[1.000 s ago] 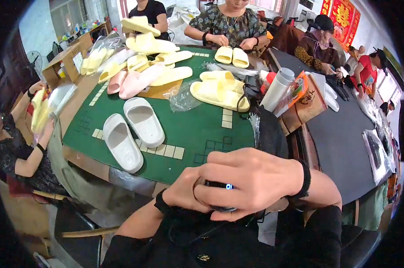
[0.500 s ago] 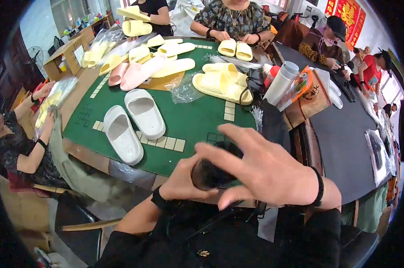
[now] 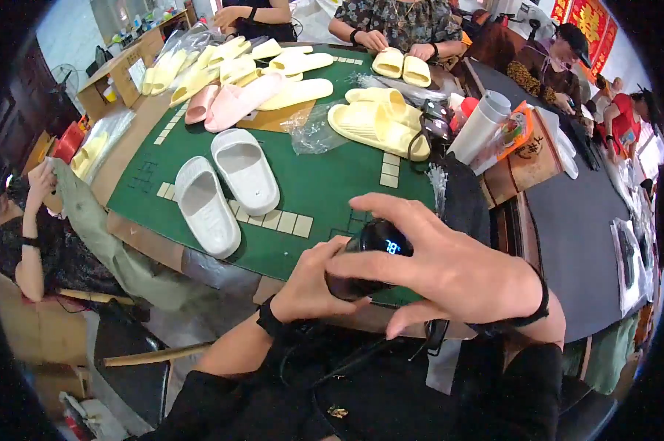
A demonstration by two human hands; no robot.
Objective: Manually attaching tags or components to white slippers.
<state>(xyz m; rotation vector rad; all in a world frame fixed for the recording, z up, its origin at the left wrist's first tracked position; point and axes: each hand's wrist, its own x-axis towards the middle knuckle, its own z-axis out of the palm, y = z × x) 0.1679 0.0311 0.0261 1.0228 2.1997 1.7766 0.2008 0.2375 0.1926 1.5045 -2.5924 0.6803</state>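
In front of my body, at the table's near edge, stands a black flask (image 3: 354, 287) with a small lit display in its glossy lid. My left hand (image 3: 314, 283) is wrapped round its side. Over the lid arches my right hand (image 3: 457, 272), fingers loosely curved about it; one finger lies across the top and the thumb is held lower down. A pair of light grey slides, the left one (image 3: 213, 209) and the right one (image 3: 250, 173), rests on the green mat (image 3: 302, 191) beyond my left hand.
Yellow slides (image 3: 380, 128) and a pink slide (image 3: 244, 101) lie farther back. A white bottle (image 3: 482, 125) stands beside a brown paper bag (image 3: 523, 158) at right. Co-workers sit round the table; one across handles yellow slides (image 3: 402, 67). A chair (image 3: 126, 360) is at lower left.
The flask's display has lit up, and my right hand has come down closer over the lid. The view has shifted a little. A co-worker at left has lifted a green cloth.
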